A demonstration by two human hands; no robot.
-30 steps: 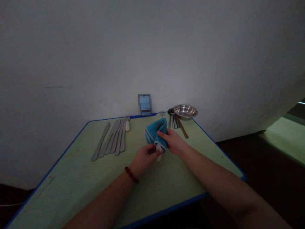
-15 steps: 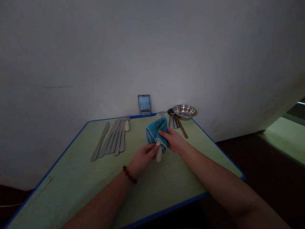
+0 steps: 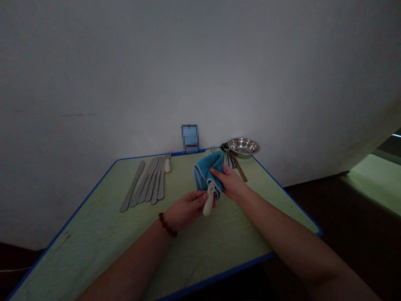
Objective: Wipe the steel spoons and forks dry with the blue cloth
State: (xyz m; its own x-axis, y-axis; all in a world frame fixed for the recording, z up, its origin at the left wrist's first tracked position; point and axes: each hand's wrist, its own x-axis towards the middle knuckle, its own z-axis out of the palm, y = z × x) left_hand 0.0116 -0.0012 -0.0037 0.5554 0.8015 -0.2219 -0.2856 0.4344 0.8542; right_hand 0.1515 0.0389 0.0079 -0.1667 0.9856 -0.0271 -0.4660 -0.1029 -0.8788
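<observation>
The left hand (image 3: pixel 186 211), its fingers curled nearly closed, appears to pinch the white handle (image 3: pixel 208 203) of a utensil where it pokes out below a blue towel (image 3: pixel 205 173), near the middle of the far half of the green table (image 3: pixel 219 234). The right hand (image 3: pixel 228 184), half closed, lays its fingers across the towel, which hides the utensil's head. Toward the far left corner lie a row of knives (image 3: pixel 147 182) and a white-handled fork (image 3: pixel 167 165); by the far right corner sit a steel bowl (image 3: pixel 243 146) and chopsticks (image 3: pixel 239 168).
</observation>
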